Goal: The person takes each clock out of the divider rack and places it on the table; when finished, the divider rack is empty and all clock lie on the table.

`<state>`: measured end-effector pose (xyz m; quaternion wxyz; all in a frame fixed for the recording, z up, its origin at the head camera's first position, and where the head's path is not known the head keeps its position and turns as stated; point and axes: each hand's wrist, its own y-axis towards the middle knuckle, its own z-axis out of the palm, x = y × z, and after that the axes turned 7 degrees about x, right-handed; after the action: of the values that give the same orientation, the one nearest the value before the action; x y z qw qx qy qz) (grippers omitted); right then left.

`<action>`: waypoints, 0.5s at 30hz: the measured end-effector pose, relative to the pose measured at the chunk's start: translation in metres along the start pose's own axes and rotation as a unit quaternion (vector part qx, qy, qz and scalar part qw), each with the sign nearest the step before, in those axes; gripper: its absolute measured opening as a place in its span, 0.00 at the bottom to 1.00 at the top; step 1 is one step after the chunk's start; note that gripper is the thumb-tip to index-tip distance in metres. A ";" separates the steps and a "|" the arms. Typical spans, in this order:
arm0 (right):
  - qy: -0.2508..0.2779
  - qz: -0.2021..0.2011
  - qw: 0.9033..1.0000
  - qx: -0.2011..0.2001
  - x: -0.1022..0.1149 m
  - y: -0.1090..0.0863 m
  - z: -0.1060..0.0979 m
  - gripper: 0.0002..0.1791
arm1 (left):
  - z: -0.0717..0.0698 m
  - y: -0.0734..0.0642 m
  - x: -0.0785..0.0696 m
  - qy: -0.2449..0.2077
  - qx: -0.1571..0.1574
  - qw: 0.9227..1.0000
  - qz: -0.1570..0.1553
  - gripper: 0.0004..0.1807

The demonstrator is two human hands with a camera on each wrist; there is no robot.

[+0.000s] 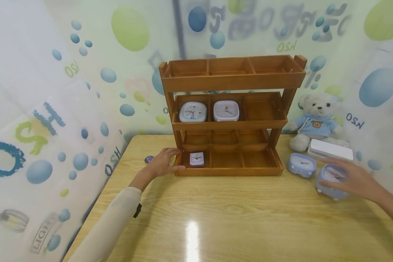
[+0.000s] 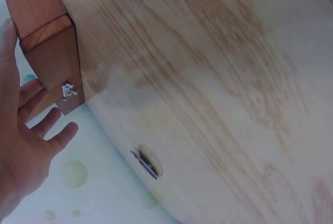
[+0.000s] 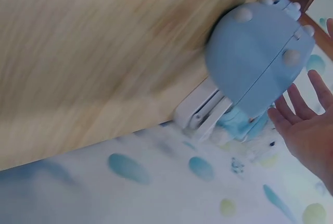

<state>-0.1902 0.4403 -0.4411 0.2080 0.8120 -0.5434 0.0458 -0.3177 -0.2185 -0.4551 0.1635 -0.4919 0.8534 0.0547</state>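
- Yellow wood-grained tabletop; spotted wall, twelve o'clock
- Left hand, fingers apart, at tiered brown wooden rack
- Right hand likewise, by rounded blue plastic clock

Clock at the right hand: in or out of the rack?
Out: the head view shows the blue clock at the right hand, wholly to the right of the wooden rack.

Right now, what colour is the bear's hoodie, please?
The hoodie is light blue, clearest in the head view.
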 end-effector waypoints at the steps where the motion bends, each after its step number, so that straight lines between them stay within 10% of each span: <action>1: 0.001 -0.012 1.000 -0.004 0.003 0.003 0.000 0.44 | 0.000 0.000 0.000 0.000 0.001 1.000 0.000 0.50; 15: 0.041 -0.076 0.996 0.003 0.044 0.044 0.013 0.38 | -0.001 -0.001 -0.002 -0.003 0.011 1.000 -0.004 0.51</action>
<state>-0.2143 0.3835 -0.4266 0.2305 0.8489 -0.4713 0.0648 -0.3166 -0.2176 -0.4535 0.1717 -0.4933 0.8515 0.0463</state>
